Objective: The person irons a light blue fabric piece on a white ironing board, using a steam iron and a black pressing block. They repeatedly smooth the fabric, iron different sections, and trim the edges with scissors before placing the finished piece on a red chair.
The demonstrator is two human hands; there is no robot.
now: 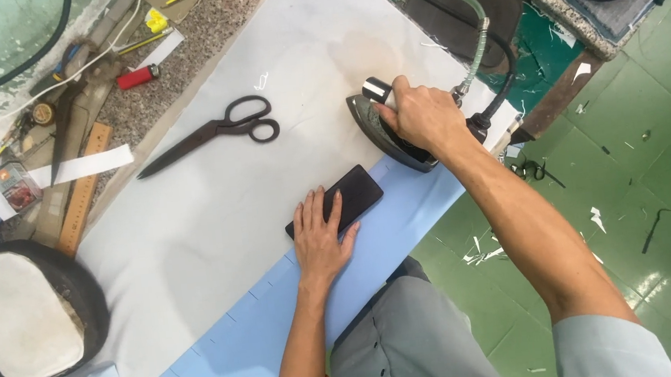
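Left hand presses block; right hand grips iron.

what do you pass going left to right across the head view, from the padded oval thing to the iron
Dark-rimmed oval pressing cushion with white top → wooden ruler → black metal scissors → left hand resting on a flat black block → right hand gripping the dark steam iron.

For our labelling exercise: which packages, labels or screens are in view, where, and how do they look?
Small rectangular printed packet: far left on the bench, red and orange picture face.
Small yellow tag: top left, beside a red cylinder.
No screens visible.
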